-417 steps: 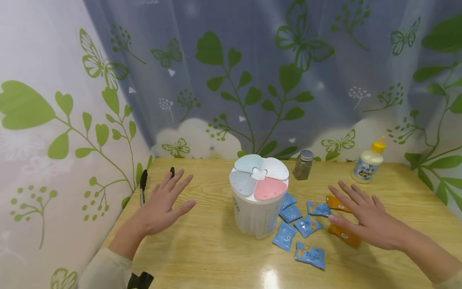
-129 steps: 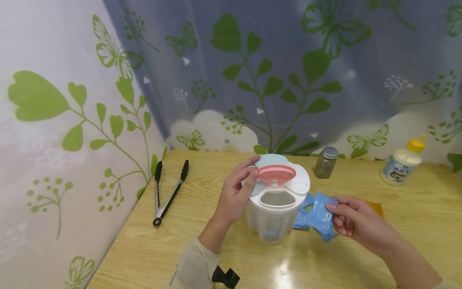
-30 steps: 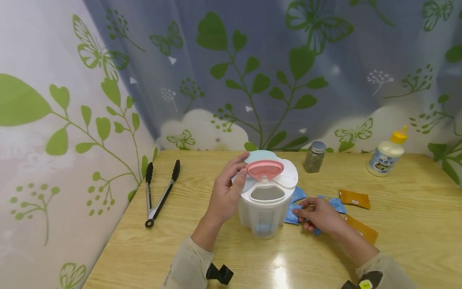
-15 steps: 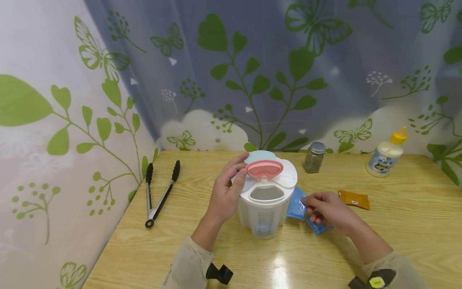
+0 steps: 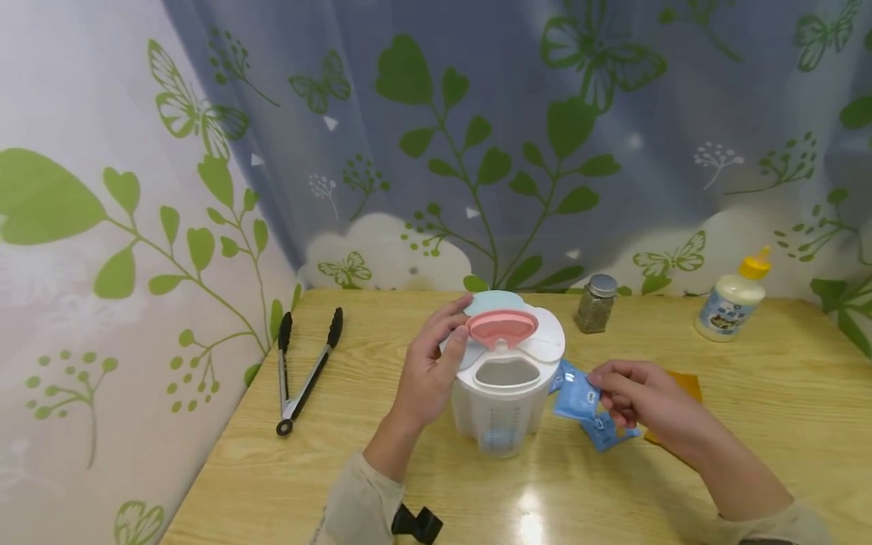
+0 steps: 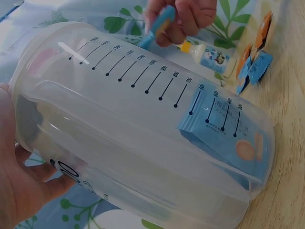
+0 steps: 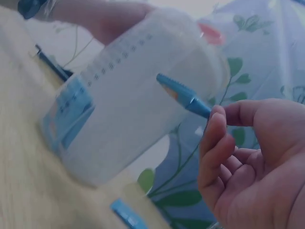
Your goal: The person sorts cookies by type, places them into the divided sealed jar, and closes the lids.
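A clear lidded storage container (image 5: 500,424) stands on the table with its pink flap (image 5: 502,327) raised and the opening below it uncovered. My left hand (image 5: 428,371) grips the left side of its lid, thumb on top near the flap. Inside the container, a blue snack packet (image 6: 224,129) lies near the bottom in the left wrist view. To the right of the container, my right hand (image 5: 647,397) pinches another blue packet (image 5: 577,395) by its edge, held above the table. Loose blue packets (image 5: 606,433) lie beneath and behind it.
Orange packets (image 5: 686,384) lie partly hidden behind my right hand. At the back stand a glass jar (image 5: 596,309) with a metal lid and a yellow-capped bottle (image 5: 730,306). Tongs (image 5: 294,401) lie spread at the left, near the patterned curtain.
Since the oldest frame, the pink flap has been raised and a blue packet has entered the container. Over the last second, my right hand has picked up a blue packet and drawn it rightward.
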A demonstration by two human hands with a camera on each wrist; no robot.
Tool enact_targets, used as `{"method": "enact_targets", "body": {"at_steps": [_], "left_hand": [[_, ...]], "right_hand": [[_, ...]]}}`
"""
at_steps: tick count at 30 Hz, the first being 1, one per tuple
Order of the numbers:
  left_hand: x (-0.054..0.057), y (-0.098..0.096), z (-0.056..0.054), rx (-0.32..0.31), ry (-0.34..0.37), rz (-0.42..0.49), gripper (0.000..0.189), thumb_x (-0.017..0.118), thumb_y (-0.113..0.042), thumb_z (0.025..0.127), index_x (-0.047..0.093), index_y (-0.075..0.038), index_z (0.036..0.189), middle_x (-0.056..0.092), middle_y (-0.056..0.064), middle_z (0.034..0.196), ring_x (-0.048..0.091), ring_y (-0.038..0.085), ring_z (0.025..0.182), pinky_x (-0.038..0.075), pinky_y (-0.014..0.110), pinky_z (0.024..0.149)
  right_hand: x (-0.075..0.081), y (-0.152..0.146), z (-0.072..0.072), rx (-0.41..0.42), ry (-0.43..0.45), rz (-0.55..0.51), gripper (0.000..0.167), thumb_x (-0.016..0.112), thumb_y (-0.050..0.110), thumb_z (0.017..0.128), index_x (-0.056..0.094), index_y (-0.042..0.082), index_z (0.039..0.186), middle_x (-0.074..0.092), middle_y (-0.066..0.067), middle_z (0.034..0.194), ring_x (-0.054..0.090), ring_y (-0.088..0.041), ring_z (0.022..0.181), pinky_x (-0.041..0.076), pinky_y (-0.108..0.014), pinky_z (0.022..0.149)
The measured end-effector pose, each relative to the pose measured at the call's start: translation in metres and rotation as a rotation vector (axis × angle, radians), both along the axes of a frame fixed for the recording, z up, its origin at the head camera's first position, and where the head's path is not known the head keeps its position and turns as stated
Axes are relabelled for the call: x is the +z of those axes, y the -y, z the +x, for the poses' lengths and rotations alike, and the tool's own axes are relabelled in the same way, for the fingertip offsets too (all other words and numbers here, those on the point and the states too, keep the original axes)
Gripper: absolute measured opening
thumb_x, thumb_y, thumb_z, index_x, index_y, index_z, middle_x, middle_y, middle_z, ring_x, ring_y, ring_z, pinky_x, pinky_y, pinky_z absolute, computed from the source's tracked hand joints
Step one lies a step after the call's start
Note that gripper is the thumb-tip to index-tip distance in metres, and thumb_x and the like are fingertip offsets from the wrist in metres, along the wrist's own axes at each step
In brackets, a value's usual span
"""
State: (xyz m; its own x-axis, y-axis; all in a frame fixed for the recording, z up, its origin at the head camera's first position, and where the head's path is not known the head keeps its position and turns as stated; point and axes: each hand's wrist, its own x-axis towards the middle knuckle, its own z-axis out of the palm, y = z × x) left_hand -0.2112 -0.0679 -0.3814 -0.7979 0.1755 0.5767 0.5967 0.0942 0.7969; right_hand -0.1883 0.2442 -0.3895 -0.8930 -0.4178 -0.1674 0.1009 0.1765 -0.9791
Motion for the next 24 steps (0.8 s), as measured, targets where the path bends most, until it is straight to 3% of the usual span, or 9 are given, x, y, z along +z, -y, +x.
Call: {"method": "enact_targets", "body": {"at_steps": [5,9,16,24], "left_hand": [[0.000,-0.002,0.001,0.000,-0.006,-0.001,0.025,0.050,-0.019,0.105,0.069,-0.004,0.112,0.053,0.004,0.147,0.044,0.018,0.143,0.038,0.039,0.116],[0.001,-0.001,0.000,0.016,-0.006,-0.004,0.025,0.050,-0.020,0.105,0.069,-0.005,0.112,0.053,0.003,0.148,0.044,0.017,0.143,0.037,0.039,0.116],[0.001,-0.001,0.001,0.007,-0.001,0.000,0.024,0.050,-0.016,0.104,0.069,-0.004,0.113,0.052,0.004,0.149,0.043,0.019,0.143,0.036,0.043,0.116],[0.002,-0.002,0.002,0.007,0.004,0.010,0.023,0.050,-0.015,0.104,0.068,-0.004,0.112,0.053,0.004,0.148,0.044,0.018,0.143,0.035,0.043,0.118]], "right_hand": [[0.013,-0.003,0.014,0.118,-0.072,-0.158,0.023,0.045,0.013,0.107,0.062,0.013,0.092,0.052,0.008,0.070,0.040,-0.017,0.057,0.026,-0.039,0.051],[0.028,0.006,0.022,0.187,-0.184,-0.209,0.023,0.042,0.003,0.105,0.060,0.010,0.093,0.052,0.005,0.071,0.035,-0.028,0.058,0.027,-0.042,0.048],[0.056,0.029,0.018,0.121,-0.226,-0.226,0.022,0.044,0.007,0.106,0.063,0.011,0.096,0.063,0.007,0.074,0.053,-0.011,0.051,0.034,-0.039,0.043],[0.077,0.055,0.009,-0.020,-0.216,-0.179,0.013,0.056,0.018,0.103,0.064,0.008,0.102,0.073,0.004,0.083,0.055,-0.012,0.052,0.044,-0.030,0.050]]}}
